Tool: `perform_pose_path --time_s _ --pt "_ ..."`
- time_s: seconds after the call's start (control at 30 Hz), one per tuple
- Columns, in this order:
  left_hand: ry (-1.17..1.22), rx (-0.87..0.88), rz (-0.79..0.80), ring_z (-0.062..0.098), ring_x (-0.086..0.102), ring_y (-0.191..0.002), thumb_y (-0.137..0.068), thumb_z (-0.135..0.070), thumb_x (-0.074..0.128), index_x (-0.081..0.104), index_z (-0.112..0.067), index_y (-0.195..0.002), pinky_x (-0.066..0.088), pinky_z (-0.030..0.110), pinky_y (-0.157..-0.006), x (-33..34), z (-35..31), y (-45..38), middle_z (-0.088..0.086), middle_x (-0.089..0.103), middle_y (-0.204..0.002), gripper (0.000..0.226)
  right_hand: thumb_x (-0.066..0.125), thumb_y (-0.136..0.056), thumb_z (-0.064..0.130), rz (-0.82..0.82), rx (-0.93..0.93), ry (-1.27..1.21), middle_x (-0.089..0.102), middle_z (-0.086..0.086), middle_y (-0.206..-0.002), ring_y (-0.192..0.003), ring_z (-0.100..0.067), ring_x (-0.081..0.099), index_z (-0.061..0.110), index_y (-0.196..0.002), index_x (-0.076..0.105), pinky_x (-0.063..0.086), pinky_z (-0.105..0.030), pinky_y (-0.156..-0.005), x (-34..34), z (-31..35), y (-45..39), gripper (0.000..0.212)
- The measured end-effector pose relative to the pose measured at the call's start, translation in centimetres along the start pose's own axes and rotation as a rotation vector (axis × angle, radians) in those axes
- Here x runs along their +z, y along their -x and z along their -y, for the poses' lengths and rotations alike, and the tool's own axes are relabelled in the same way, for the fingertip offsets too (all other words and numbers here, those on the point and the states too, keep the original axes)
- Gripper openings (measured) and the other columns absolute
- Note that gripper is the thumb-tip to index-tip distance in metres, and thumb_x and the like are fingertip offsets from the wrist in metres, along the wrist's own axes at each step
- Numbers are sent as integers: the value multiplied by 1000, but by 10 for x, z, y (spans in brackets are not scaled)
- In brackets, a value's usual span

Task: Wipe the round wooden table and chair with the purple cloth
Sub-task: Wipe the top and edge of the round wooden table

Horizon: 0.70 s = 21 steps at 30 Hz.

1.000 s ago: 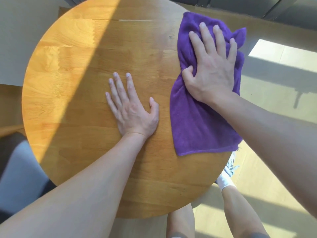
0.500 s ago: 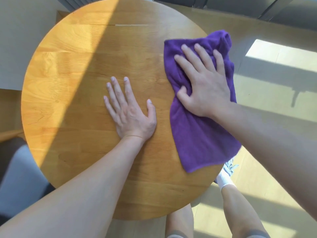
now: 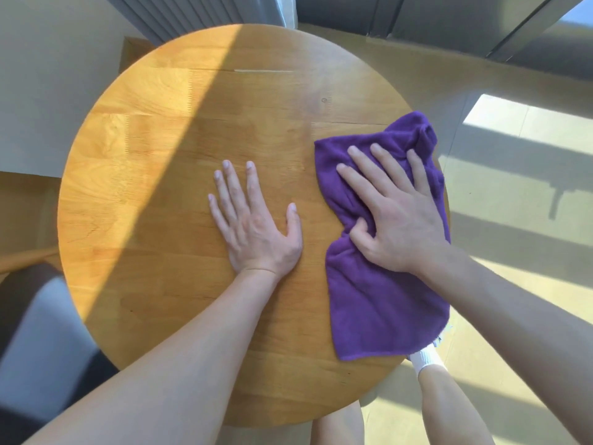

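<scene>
With its near corner at the lower right already overhanging the round wooden table (image 3: 154,162), the purple cloth (image 3: 378,297) could slip off as the right hand (image 3: 398,220) presses it flat-fingered by the rim, the left hand (image 3: 256,226) splayed empty mid-frame.

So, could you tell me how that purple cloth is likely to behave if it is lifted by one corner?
The purple cloth would probably droop limply: it already bunches into soft folds under the right hand. It looks plush and thin, so likely light. Its edge overhangs the round table rim, so it may slide off if released.
</scene>
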<state>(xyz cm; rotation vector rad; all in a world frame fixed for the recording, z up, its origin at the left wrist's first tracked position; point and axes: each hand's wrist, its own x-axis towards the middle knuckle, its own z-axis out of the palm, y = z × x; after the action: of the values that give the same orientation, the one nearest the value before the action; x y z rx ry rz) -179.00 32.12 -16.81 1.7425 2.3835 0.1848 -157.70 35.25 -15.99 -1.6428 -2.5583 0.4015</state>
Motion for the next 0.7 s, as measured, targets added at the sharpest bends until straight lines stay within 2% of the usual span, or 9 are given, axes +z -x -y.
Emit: perform_pose_path --time_s 0.2,0.33,0.37,0.5,0.57,0.6,0.7 --pt "0 20 -13 35 6 -157 -86 -52 49 26 -21 -161 7 55 -125 3 2 1 20 10 -169 84 45 -81 40 -39 227 -4 24 2 -169 -157 -24 17 25 -156 37 6 -56 -126 -8 4 -70 77" --pt "4 22 -6 36 6 -157 -87 -51 48 30 -28 -160 7 56 -125 3 1 1 18 10 -170 79 43 -81 32 -77 350 -16 20 -1 -170 -158 -25 12 20 -159 33 3 -56 -126 3 38 -41 80" --pt "0 33 -2 37 5 -157 -88 -50 47 30 -29 -160 7 58 -124 2 1 1 16 10 -170 77 44 -81 32 -50 286 -9 19 -2 -171 -158 -26 12 18 -160 31 4 -57 -126 6 47 -24 81" --pt "-48 123 40 36 1 -157 -89 -39 41 27 -33 -160 4 66 -122 1 0 4 2 9 -172 73 44 -84 33 111 -237 31 22 -3 -170 -158 -27 15 18 -160 34 7 -57 -126 6 33 24 78" --pt "-44 151 39 33 2 -158 -93 -36 39 27 -33 -160 3 69 -120 2 0 4 0 10 -172 68 43 -83 34 137 -316 49 24 0 -169 -157 -24 18 21 -159 36 7 -54 -127 -1 5 16 78" --pt "-35 155 33 32 2 -158 -96 -36 38 28 -33 -160 3 69 -120 3 0 3 0 11 -172 65 44 -81 34 123 -261 55 26 1 -169 -157 -23 20 23 -158 36 7 -52 -127 -4 -7 9 78" --pt "-12 195 14 31 3 -158 -101 -33 38 29 -33 -159 2 64 -123 7 2 2 1 12 -172 59 47 -80 35 14 112 40 25 3 -169 -157 -23 19 24 -158 35 5 -52 -127 -7 -16 -6 80"
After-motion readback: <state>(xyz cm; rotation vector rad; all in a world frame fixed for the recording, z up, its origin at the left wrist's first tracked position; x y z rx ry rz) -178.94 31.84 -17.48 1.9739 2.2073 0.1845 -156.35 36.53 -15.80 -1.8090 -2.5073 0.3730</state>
